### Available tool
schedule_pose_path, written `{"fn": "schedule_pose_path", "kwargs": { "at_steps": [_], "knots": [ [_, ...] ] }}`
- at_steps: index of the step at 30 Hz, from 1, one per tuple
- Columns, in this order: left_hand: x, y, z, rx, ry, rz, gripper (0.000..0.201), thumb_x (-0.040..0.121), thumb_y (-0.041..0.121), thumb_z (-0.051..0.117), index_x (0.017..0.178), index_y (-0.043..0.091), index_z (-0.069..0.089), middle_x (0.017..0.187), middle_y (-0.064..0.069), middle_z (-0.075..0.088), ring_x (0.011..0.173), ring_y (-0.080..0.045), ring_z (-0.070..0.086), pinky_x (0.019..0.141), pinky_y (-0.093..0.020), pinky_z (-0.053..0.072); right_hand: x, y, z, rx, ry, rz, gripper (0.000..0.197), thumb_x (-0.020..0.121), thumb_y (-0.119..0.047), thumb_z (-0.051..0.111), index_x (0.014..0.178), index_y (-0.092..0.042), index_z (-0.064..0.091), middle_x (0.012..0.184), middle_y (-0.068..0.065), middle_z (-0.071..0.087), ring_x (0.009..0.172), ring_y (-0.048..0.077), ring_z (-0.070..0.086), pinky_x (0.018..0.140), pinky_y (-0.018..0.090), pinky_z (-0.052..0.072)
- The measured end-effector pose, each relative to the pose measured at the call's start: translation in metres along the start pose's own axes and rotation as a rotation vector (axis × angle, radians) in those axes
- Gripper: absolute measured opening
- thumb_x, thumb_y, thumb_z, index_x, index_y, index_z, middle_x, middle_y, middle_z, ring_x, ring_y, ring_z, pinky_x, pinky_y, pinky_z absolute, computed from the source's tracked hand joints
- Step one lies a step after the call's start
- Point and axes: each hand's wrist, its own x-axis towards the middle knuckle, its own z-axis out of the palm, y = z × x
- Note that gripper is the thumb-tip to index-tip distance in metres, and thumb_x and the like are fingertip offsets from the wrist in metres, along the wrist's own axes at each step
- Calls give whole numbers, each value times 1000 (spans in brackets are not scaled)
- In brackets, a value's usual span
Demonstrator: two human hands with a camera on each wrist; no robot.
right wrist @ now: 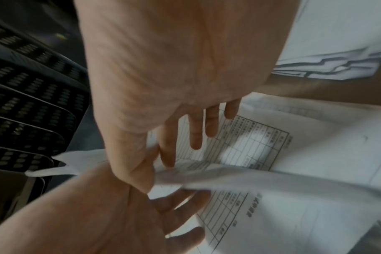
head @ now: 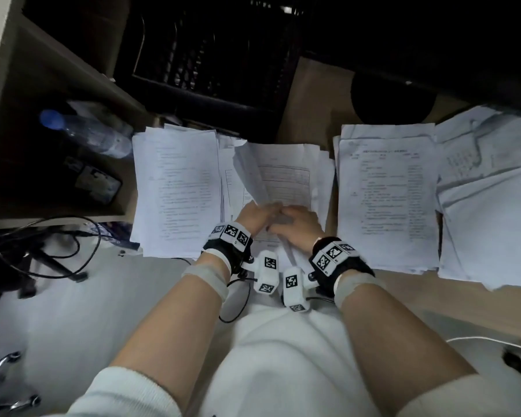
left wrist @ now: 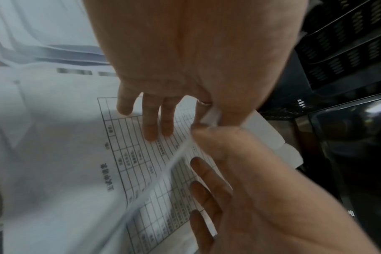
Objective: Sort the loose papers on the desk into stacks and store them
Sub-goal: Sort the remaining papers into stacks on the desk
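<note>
We have both hands low on the middle pile of papers point(head: 286, 176), close together at its near edge. Our left hand point(head: 257, 216) pinches the corner of a lifted sheet point(head: 248, 173) between thumb and forefinger; the left wrist view shows that corner caught at the thumb, with the other three fingers point(left wrist: 150, 120) held straight and reaching over the printed table form point(left wrist: 141, 163) below. The sheet rises from the pinch and curls away past the fingertips, its edge blurred. Our right hand point(head: 298, 227) lies just beside the left, thumb touching the same fold of paper, its fingers point(right wrist: 196, 132) extended and loose over the gridded form. We cannot tell whether the right thumb truly grips the sheet or only rests against it.

Outward of the left hand's knuckles lies a text-printed stack point(head: 178, 188); outward of the right hand lies another printed stack point(head: 387, 194), and beyond that a rumpled heap of sheets point(head: 491, 188). Past the fingertips stands a black mesh tray rack point(head: 211, 55). Far off the left hand's side, a water bottle point(head: 88, 130) lies on a shelf.
</note>
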Motion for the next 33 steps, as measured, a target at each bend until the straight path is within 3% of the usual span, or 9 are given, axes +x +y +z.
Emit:
{"fn": "schedule_pose_path", "kwargs": {
  "at_steps": [4, 7, 9, 12, 17, 22, 24, 29, 33],
  "knots": [
    [5, -4, -6, 32, 99, -69, 35, 100, 24, 54, 118, -5, 62, 105, -17, 66, 95, -32, 65, 81, -37, 52, 3, 11, -6, 80, 271, 60, 56, 80, -59, 56, 129, -35, 61, 136, -4, 60, 125, 19, 54, 110, 43, 39],
    [7, -9, -10, 1, 96, -120, 38, 100, 33, 55, 116, -1, 61, 99, -15, 63, 73, -24, 58, 59, -28, 42, 5, 21, -9, 153, 458, 288, 84, 84, -42, 64, 155, -23, 24, 159, 6, 27, 144, 31, 25, 116, 47, 26],
    [7, -12, -11, -45, 98, -113, 46, 99, 38, 55, 121, -2, 59, 103, -15, 65, 78, -26, 59, 63, -29, 43, 9, 24, -11, 179, 433, 327, 91, 84, -38, 66, 157, -19, 16, 160, 8, 24, 145, 32, 22, 116, 48, 26],
    [6, -13, -10, -85, 75, -87, 61, 95, 52, 58, 127, 0, 59, 109, -15, 68, 88, -27, 62, 74, -31, 48, 16, 24, -16, 338, 456, 290, 90, 77, -34, 70, 153, -16, 27, 149, 8, 42, 136, 29, 40, 109, 44, 38],
    [0, -9, -11, -81, 39, -67, 68, 93, 62, 55, 128, 3, 61, 116, -16, 70, 85, -21, 63, 66, -25, 45, 11, 13, -10, 264, 317, 79, 30, 84, -26, 67, 113, -16, 68, 107, -2, 71, 101, 22, 66, 90, 35, 53],
    [-8, -10, -15, 5, -6, 14, 88, 72, 85, 56, 114, 9, 68, 104, -9, 71, 98, -27, 68, 89, -39, 55, -2, 5, 6, 340, 46, -49, 47, 81, -42, 76, 124, -27, 65, 116, -12, 69, 105, 7, 65, 94, 31, 52],
    [-9, -13, -16, 13, -24, 56, 69, 75, 78, 62, 99, 14, 70, 95, -7, 73, 92, -25, 69, 86, -36, 56, -7, 4, 8, 333, -54, -70, 57, 82, -42, 77, 133, -25, 59, 127, -14, 64, 115, 3, 59, 100, 26, 45],
    [-12, -14, -18, -28, -14, 71, 69, 81, 73, 60, 115, 14, 71, 106, -11, 74, 93, -26, 69, 77, -32, 53, -9, 7, 3, 359, 114, -59, 28, 92, -35, 67, 117, -22, 69, 108, -9, 72, 100, 7, 67, 91, 27, 51],
    [-14, -15, -17, -62, 29, 6, 77, 77, 72, 64, 122, 10, 67, 94, -14, 72, 111, -44, 57, 94, -51, 51, -6, 15, -3, 286, 309, 14, 36, 99, -37, 54, 125, -15, 64, 121, 3, 67, 108, 19, 62, 92, 27, 44]
  ]
}}
